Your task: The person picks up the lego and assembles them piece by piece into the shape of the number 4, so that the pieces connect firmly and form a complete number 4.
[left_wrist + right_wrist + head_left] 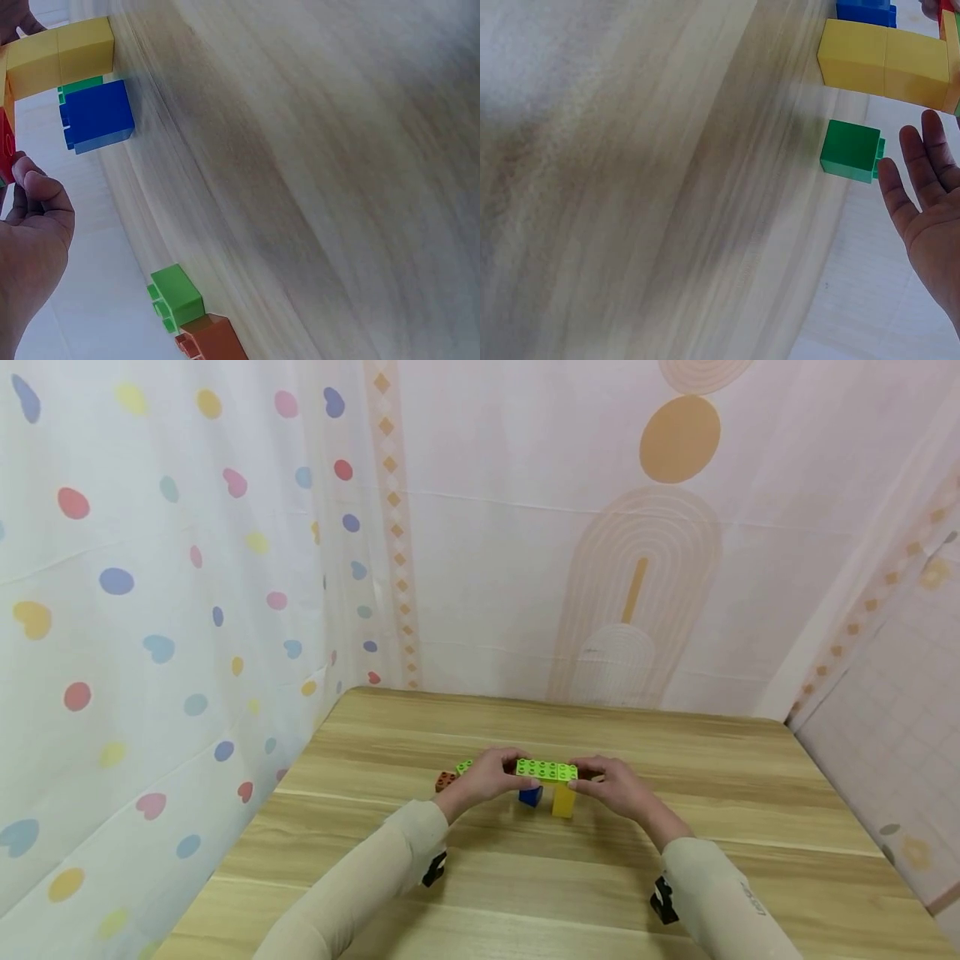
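Several toy building bricks make up a structure, its light green top [546, 770] seen in the head view. A tower of yellow bricks [60, 54] supports its right side, standing on the table. My left hand [487, 777] pinches the left end, where the left wrist view shows a red brick [7, 146] below. At the right end, my right hand [615, 783] pinches with thumb and forefinger; its other fingers [922, 161] stretch out. Beneath the overhanging part stands a blue brick [97, 112]. Near the right hand, a dark green brick [850, 150] stands on the table.
Left of the structure, a light green brick [464, 767] and a brown-orange brick [446, 781] rest side by side, partly behind the left hand. The wooden table [525, 893] reaches back to a patterned curtain [487, 568]. Another dotted curtain [187, 610] hangs at left.
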The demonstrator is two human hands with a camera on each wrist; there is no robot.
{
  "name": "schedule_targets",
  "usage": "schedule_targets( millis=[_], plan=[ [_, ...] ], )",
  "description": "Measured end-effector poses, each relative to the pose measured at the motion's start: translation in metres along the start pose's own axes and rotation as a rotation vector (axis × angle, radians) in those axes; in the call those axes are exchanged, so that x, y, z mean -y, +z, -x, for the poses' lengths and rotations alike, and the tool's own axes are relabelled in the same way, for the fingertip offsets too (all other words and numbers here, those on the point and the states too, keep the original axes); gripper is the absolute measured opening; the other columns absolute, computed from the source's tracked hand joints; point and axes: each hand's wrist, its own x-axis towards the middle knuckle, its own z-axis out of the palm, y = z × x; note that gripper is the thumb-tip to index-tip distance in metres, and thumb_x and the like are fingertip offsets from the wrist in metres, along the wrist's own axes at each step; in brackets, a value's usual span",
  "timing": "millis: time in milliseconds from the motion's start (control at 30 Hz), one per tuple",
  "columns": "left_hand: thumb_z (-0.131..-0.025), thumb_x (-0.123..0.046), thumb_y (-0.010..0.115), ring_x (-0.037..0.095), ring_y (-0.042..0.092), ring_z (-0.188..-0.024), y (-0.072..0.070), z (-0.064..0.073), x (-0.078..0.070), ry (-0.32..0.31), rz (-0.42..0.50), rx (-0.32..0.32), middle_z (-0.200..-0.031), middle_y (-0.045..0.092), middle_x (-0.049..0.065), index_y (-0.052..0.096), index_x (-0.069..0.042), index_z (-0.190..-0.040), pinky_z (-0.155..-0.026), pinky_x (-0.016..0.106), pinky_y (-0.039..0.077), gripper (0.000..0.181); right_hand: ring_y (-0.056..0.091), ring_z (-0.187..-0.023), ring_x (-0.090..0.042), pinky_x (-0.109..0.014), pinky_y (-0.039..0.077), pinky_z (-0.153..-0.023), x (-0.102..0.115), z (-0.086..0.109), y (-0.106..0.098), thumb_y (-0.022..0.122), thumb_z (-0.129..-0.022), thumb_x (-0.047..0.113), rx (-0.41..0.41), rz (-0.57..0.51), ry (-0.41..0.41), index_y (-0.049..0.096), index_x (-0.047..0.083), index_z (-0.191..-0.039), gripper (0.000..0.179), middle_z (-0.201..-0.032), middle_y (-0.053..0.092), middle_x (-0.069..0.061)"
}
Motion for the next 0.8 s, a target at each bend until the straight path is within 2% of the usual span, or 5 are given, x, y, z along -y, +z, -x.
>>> schedule_targets(
  millis=[233,400,800],
  plan=[
    [-0.090,-0.027,0.075,0.015,0.054,-0.081,0.0017,0.0018,0.0041,0.010,0.041,-0.013,-0.096,0.064,0.001,0.066,-0.011,-0.123,-0.069,0.029,0.045,0.037,0.059,-0.103,-0.021,-0.040,0.051,-0.085,-0.0002,0.0001,0.0035,0.069,-0.095,0.025,-0.011,-0.029,0.041,0.064,0.005,-0.132,0.042,-0.112,0.067,-0.006],
    [-0.091,-0.025,0.075,0.015,0.056,-0.083,0.0024,0.0022,0.0042,0.007,0.070,-0.018,-0.097,0.065,0.001,0.067,-0.011,-0.121,-0.072,0.029,0.047,0.035,0.060,-0.104,-0.024,-0.039,0.052,-0.084,-0.0009,0.0010,0.0054,0.068,-0.096,0.023,-0.022,-0.051,0.051,0.063,0.003,-0.132,0.042,-0.114,0.066,-0.008],
    [-0.090,-0.028,0.075,0.015,0.056,-0.085,-0.0008,0.0017,0.0016,-0.009,0.045,0.004,-0.098,0.066,0.000,0.069,-0.012,-0.122,-0.074,0.030,0.047,0.036,0.059,-0.105,-0.025,-0.036,0.052,-0.083,-0.0034,0.0032,0.0072,0.069,-0.095,0.024,-0.030,-0.069,0.051,0.059,0.001,-0.136,0.047,-0.117,0.066,-0.010]
  ],
)
